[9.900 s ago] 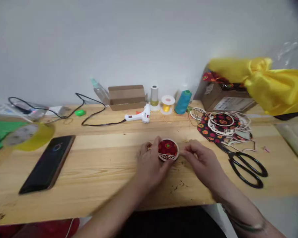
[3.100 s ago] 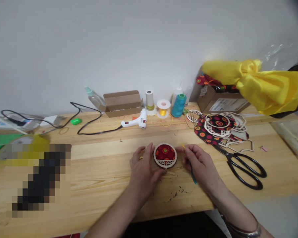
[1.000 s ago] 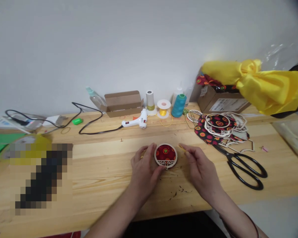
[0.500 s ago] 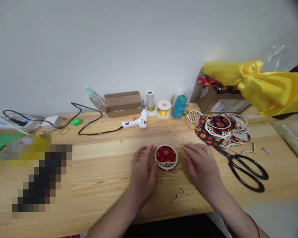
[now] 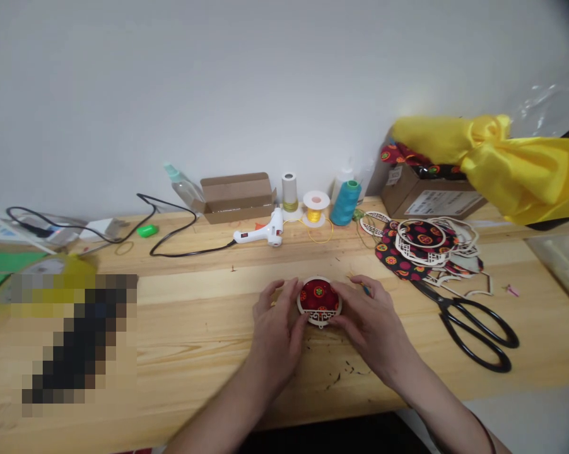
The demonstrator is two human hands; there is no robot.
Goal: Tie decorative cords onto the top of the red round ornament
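Note:
A round wooden ornament [image 5: 319,301] with red patterned cloth and a fretwork lower edge lies on the wooden table [image 5: 180,328]. My left hand [image 5: 277,331] grips its left rim with curled fingers. My right hand [image 5: 369,325] closes on its right rim. A thin yellow and blue thing [image 5: 364,289] peeks out past my right fingers; I cannot tell whether the hand holds it.
Black scissors [image 5: 474,321] lie right of my hands. A heap of wooden frames and patterned cloth [image 5: 421,246] is behind them. A white glue gun [image 5: 260,234], thread spools [image 5: 345,203], small cardboard boxes [image 5: 237,195] and yellow satin [image 5: 502,164] line the back. A blurred-out object [image 5: 71,347] sits left.
Half a second ago both hands lay open beside the ornament; now they have closed in on its rims. Earlier my right hand pinched a thin yellow stick.

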